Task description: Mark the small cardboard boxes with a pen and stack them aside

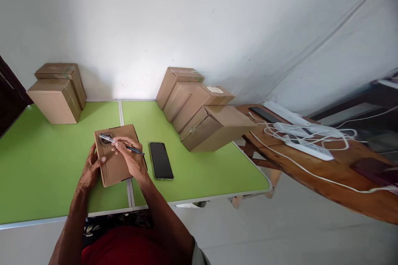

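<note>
A brown cardboard box (pixel 116 167) lies on the green table in front of me. Along its left side, my left hand (pixel 91 168) grips the edge, thumb on the top face. My right hand (pixel 130 153) is closed around a pen (pixel 107 138), slanted over the box with its dark end pointing right. The pen's clear end lies over a dark patch (pixel 105 140) near the box's upper left corner; what the patch is I cannot make out. Just right of the box, a black smartphone (pixel 161 160) rests screen up.
Two cardboard boxes (pixel 57 99) stand at the back left of the green table (pixel 199 180). Several more boxes (pixel 199 112) lean in a row at the back right. Beyond, a wooden table (pixel 298 169) carries power strips (pixel 307 149) and tangled white cables (pixel 338 134). A white wall rises behind.
</note>
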### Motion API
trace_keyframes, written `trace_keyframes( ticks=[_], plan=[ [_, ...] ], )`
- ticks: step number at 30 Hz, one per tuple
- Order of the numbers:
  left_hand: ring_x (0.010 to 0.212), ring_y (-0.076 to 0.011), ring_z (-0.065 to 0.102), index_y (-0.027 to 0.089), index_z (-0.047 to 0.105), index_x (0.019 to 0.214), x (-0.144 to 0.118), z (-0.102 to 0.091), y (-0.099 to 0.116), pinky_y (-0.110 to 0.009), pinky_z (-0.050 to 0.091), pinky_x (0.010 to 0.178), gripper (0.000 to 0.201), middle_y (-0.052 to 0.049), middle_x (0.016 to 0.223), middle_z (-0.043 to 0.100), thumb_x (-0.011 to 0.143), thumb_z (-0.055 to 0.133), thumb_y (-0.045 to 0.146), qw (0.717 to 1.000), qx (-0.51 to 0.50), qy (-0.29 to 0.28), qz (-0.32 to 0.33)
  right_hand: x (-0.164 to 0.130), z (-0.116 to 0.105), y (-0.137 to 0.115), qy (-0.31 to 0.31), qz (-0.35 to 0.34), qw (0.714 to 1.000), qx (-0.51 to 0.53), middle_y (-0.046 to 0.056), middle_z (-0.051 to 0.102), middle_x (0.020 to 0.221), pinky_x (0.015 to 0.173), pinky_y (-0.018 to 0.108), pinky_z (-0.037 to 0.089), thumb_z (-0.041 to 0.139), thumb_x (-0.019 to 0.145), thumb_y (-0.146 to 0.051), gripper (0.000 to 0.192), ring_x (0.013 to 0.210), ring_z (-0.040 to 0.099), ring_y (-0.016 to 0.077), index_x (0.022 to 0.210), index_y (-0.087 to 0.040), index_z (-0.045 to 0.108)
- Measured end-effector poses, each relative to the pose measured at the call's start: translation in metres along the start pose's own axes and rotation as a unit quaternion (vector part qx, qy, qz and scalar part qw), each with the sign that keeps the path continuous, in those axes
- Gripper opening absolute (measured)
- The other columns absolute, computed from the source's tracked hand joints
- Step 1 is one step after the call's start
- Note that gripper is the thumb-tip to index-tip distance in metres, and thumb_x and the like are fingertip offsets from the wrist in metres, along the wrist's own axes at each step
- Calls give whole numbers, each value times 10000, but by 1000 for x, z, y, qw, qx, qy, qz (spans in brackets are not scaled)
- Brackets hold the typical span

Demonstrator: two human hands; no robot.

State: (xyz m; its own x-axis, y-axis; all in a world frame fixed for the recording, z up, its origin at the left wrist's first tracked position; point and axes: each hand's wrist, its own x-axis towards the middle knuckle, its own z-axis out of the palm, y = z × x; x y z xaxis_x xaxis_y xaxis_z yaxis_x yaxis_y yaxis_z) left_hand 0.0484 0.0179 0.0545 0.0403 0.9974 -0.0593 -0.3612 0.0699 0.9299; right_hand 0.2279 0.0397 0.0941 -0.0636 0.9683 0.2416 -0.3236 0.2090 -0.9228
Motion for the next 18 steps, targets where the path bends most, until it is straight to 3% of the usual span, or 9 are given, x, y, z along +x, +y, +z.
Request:
trace_keyframes(
  ticks=[3, 18],
  plan=[
    [1473, -454, 652, 271, 503, 1689, -2, 0, 1, -551, 592, 1158, 1080, -190, 1699, 604, 754, 979, 527, 1000, -3, -11, 8, -3, 1, -2, 7, -5, 999, -43, 87, 864, 1015, 699, 330, 649, 808, 950, -586, 369, 820, 825, 227, 1065, -236, 821],
    [1377, -443, 714, 268, 525, 1695, -1, 0, 1, -541, 608, 1121, 1099, -177, 1541, 729, 735, 976, 557, 1000, 14, 0, 10, -8, -6, -5, -13, -9, 993, -113, 22, 773, 750, 585, 284, 577, 764, 966, -541, 314, 629, 717, 179, 962, -229, 802]
  ],
)
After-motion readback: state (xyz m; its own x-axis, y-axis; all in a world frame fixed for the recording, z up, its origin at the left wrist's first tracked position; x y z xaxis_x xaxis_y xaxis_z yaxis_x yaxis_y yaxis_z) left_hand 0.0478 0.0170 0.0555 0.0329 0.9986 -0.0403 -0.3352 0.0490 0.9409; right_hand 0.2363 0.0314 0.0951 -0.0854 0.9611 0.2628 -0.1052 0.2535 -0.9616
